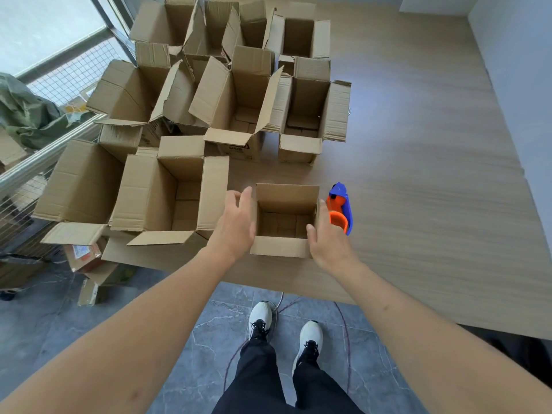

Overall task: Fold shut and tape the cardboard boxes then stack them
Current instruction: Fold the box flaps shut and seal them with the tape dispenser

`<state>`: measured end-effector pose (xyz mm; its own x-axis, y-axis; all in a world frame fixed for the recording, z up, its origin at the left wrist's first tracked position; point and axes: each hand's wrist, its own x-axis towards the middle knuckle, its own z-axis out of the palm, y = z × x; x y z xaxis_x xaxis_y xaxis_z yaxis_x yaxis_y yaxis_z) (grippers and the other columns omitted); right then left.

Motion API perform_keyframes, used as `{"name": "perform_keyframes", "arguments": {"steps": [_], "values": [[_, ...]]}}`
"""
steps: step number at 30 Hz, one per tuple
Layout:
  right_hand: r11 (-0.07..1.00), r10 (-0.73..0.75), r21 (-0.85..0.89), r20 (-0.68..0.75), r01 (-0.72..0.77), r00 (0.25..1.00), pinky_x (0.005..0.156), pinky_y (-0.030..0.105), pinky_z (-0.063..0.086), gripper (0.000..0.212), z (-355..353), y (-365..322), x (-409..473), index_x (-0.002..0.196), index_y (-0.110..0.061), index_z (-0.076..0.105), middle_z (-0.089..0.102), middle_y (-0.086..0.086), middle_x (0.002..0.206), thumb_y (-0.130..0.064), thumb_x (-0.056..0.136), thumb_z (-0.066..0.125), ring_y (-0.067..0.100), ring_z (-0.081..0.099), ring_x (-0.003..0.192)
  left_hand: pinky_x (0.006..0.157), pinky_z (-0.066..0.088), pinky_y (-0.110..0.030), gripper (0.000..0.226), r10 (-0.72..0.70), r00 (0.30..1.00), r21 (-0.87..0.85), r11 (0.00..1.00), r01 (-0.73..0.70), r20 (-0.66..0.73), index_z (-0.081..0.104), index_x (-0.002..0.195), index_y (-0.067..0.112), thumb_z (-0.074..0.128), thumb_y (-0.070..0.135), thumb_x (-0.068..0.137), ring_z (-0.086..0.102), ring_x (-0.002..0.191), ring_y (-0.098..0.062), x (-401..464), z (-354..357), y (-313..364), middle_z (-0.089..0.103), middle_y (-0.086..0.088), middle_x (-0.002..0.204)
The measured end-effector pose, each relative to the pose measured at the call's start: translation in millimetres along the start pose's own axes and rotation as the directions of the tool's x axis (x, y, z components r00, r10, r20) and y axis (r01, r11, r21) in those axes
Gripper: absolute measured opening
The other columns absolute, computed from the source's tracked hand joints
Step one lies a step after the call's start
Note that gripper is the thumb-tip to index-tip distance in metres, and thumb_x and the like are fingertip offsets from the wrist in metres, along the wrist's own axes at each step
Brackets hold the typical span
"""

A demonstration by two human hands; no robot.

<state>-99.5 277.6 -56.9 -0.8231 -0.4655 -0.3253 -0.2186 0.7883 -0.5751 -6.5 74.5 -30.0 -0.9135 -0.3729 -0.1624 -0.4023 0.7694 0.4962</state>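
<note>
Both your arms reach forward, bare to the elbow, roughly parallel. Your left grip: palm turned inward, fingers straight and together, thumb apart. Your right grip: palm facing left, fingers extended, thumb spread inward. Neither grip curls round anything.

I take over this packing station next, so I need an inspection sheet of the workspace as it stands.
Surface: wooden table, bare on its right part.
Job's things: small box at the near edge, flaps open; larger open boxes crowd the left and far side, none taped or stacked; tape dispenser just right of the small box.
Clutter: cardboard scraps on the floor, left.
Grippers: left hand and right hand, open, flank the small box.
Cables: thin cord on the floor by the shoes.
Surroundings: tiled floor, railing, window with mesh.
</note>
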Motion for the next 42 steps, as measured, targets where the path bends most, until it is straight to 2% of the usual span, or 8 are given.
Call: {"name": "perform_keyframes", "arguments": {"steps": [7,11,18,21,27,33,36,42], "values": [[0.986,-0.058,-0.142,0.225,0.092,0.973,0.092,0.041,0.049,0.078,3,-11,-4,0.164,-0.029,0.01,0.047,0.009,0.124,-0.061,0.101,0.044,0.029,0.055,0.114,0.093,0.05,-0.029,0.052,0.107,0.989,0.082,0.99,-0.115,0.1,0.059,0.131,0.012,0.072,0.042,0.092,0.057,0.112,-0.021,0,7,-1,0.056,-0.001,0.12],[0.968,-0.046,-0.218,0.341,0.126,0.939,0.092,0.037,0.048,0.118,4,-10,2,0.163,-0.022,-0.005,0.036,0.01,0.138,-0.075,0.083,0.063,0.028,0.051,0.118,0.114,0.038,-0.033,0.092,0.16,0.947,0.09,0.977,-0.191,0.278,0.049,0.15,0.013,0.073,0.066,0.079,0.039,0.137,-0.019,-2,6,-9,0.048,0.0,0.145],[0.954,-0.084,-0.249,0.31,0.167,0.947,0.077,0.032,0.045,0.099,6,2,8,0.163,-0.023,0.002,0.039,0.004,0.129,-0.069,0.093,0.053,0.021,0.053,0.104,0.113,0.036,-0.031,0.065,0.233,0.914,0.078,0.959,-0.273,0.333,0.051,0.148,0.015,0.074,0.036,0.091,0.043,0.135,-0.021,7,-1,-24,0.053,0.001,0.145],[0.988,-0.079,-0.112,0.197,0.103,0.977,0.077,0.039,0.052,0.061,4,2,10,0.154,-0.027,0.039,0.044,-0.001,0.11,-0.057,0.102,0.045,0.022,0.059,0.102,0.102,0.049,-0.037,0.05,0.209,0.951,-0.015,0.977,-0.211,0.228,0.056,0.141,0.017,0.07,0.03,0.095,0.059,0.116,-0.019,13,-3,-24,0.064,0.0,0.126],[0.999,-0.04,0.029,-0.038,0.041,0.998,0.074,0.036,0.05,0.02,2,-5,20,0.11,-0.025,0.072,0.055,-0.004,0.094,-0.039,0.097,0.066,0.018,0.056,0.09,0.101,0.052,-0.036,0.11,0.087,0.992,0.014,0.996,-0.089,0.093,0.005,0.163,0.029,0.082,0.026,0.086,0.054,0.119,-0.022,30,5,-14,0.021,-0.001,0.158],[0.959,0.214,0.215,-0.111,-0.187,0.97,0.08,0.039,0.053,0.076,9,-10,26,0.14,-0.029,0.036,0.059,-0.005,0.099,-0.031,0.082,0.085,0.019,0.062,0.095,0.12,0.034,-0.047,0.117,0.079,0.972,0.115,0.988,-0.106,0.222,0.004,0.163,0.036,0.086,0.025,0.081,0.015,0.153,-0.028,59,9,-11,0.004,0.01,0.168],[0.972,0.143,0.199,-0.083,-0.124,0.986,0.087,0.036,0.052,0.108,7,-12,30,0.158,-0.045,0.012,0.057,-0.002,0.105,-0.021,0.082,0.085,0.014,0.058,0.094,0.108,0.047,-0.04,0.111,0.097,0.965,0.122,0.984,-0.129,0.243,0.021,0.16,0.032,0.091,0.029,0.074,0.042,0.134,-0.025,69,4,-11,0.021,0.007,0.155],[0.976,0.101,0.202,-0.064,-0.087,0.993,0.079,0.032,0.048,0.066,7,-17,26,0.133,-0.043,0.044,0.055,-0.002,0.105,-0.013,0.086,0.079,0.016,0.057,0.093,0.086,0.052,-0.032,0.062,0.146,0.963,-0.023,0.989,-0.144,0.227,0.054,0.118,0.036,0.091,0.017,0.073,0.058,0.098,-0.02,62,1,-12,0.039,0.007,0.121]]}}
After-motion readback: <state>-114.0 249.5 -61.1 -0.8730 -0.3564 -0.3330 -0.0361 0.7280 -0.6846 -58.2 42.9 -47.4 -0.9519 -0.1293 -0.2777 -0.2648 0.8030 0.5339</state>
